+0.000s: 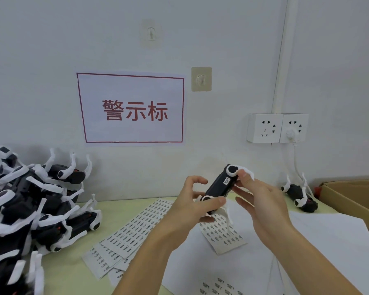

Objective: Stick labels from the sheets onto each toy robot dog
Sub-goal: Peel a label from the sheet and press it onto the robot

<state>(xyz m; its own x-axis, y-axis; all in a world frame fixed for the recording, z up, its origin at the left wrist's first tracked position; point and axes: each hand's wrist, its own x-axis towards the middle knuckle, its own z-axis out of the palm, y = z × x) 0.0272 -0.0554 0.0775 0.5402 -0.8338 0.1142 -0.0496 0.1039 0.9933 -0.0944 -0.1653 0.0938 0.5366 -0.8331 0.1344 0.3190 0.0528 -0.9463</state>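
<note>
I hold a black and white toy robot dog (218, 187) tilted above the table, belly towards me, with a small white label (227, 180) stuck on its black body. My left hand (197, 202) grips its lower end, thumb across the white hip joint. My right hand (258, 196) pinches its upper white leg near the round joint. Label sheets (136, 228) lie fanned out on the table beneath, one sheet (224, 235) directly under the dog. Another toy dog (299, 195) lies alone on the table to the right.
A heap of several toy dogs (30, 205) fills the left side of the table. An open cardboard box (354, 201) stands at the right edge. White backing paper (320, 241) covers the right front. Wall sockets (277, 127) with a plugged cable sit behind.
</note>
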